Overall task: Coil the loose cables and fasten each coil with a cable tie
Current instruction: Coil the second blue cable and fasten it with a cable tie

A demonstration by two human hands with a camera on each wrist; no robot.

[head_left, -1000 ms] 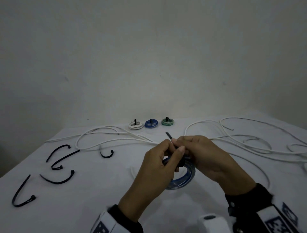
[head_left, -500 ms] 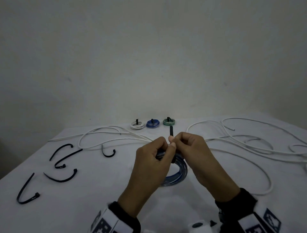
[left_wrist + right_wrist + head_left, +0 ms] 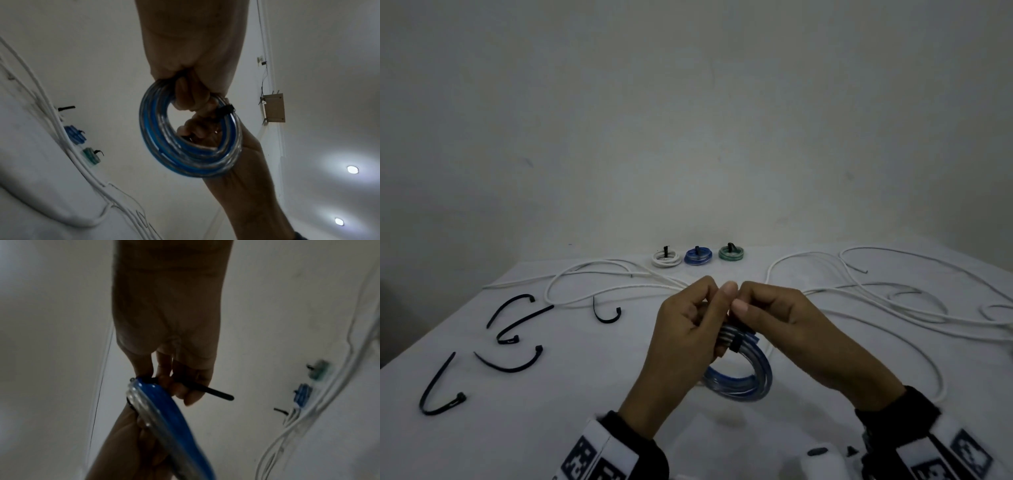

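Both hands hold a coil of clear-blue cable (image 3: 750,380) upright, just above the white table (image 3: 585,394). A black cable tie (image 3: 734,344) is wrapped round the coil's top strands. My left hand (image 3: 717,305) grips the coil at the top, its fingers curled through the ring (image 3: 156,146). The tie's head (image 3: 225,110) sits on the coil's outer side. My right hand (image 3: 748,301) pinches the tie's tail (image 3: 211,391), which sticks out past the fingertips beside the coil (image 3: 164,415). In the head view the thumbs hide the tail.
Three tied coils stand at the back: white (image 3: 666,259), blue (image 3: 698,256) and green (image 3: 730,253). Loose white cables sprawl at the back left (image 3: 599,274) and the right (image 3: 893,301). Several black cable ties (image 3: 513,318) lie on the left.
The hands shifted slightly left and up. The tie's tail, which stuck up above the fingers earlier, is now hidden behind the thumbs, and the tie's band shows round the coil.
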